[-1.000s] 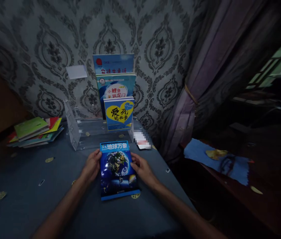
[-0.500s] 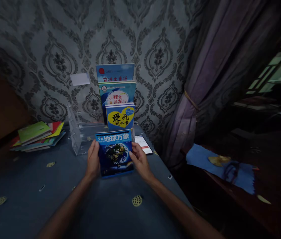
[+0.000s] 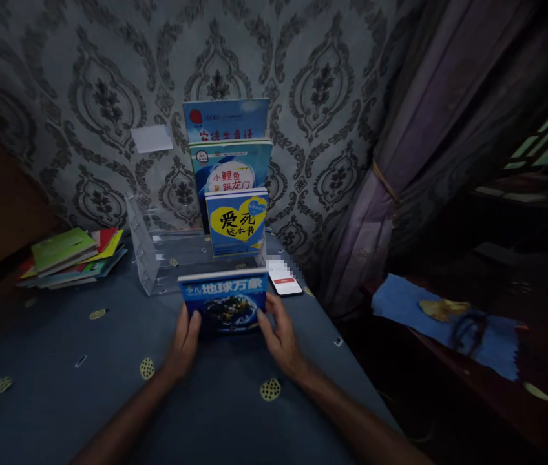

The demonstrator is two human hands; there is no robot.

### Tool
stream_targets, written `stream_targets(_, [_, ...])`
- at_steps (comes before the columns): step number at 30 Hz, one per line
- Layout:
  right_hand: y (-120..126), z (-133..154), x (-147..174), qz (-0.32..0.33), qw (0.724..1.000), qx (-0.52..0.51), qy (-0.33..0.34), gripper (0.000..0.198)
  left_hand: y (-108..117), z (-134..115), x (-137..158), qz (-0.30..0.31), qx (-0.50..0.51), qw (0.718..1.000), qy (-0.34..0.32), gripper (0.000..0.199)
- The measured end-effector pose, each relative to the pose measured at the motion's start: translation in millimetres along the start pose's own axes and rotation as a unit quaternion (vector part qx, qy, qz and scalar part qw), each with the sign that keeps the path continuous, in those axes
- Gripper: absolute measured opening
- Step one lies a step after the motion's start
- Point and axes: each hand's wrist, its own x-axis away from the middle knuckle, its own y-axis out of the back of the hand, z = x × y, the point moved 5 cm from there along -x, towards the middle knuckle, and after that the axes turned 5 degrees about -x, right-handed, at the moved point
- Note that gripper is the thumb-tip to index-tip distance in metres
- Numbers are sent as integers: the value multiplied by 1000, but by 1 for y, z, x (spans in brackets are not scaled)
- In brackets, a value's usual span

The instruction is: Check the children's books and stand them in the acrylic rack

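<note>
Between my two hands is a dark blue book (image 3: 228,303) with a picture of the Earth on its cover, tilted so its top edge shows. My left hand (image 3: 184,339) grips its left side, thumb on the front. On the right side my right hand (image 3: 281,332) holds it the same way. Just beyond stands a clear tiered book rack (image 3: 143,252). Upright on its right part are a blue book with a yellow heart (image 3: 236,223), a teal book (image 3: 230,165) behind it, and a light blue book (image 3: 225,119) at the back.
A pile of colourful books (image 3: 73,258) lies on the table at the left. A phone (image 3: 284,278) rests right of the rack. A white card (image 3: 152,138) is above the rack's left part. Beyond the table's right edge are a tied curtain (image 3: 380,187) and a blue cloth (image 3: 400,303).
The Earth book has come lower and tipped back from nearly upright, so its top edge shows. Both hands moved down with it. The view has shifted slightly.
</note>
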Motion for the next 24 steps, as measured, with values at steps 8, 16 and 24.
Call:
stream_targets(8, [1, 21, 19, -41, 968, 191, 155, 30, 13, -8, 9, 66, -207, 970, -106, 34])
stream_targets(16, [4, 8, 19, -85, 959, 214, 162, 19, 0, -33, 10, 106, -265, 950, -127, 21])
stream_targets(24, [9, -8, 20, -24, 980, 151, 128, 36, 0, -34, 10, 135, -267, 923, -244, 37])
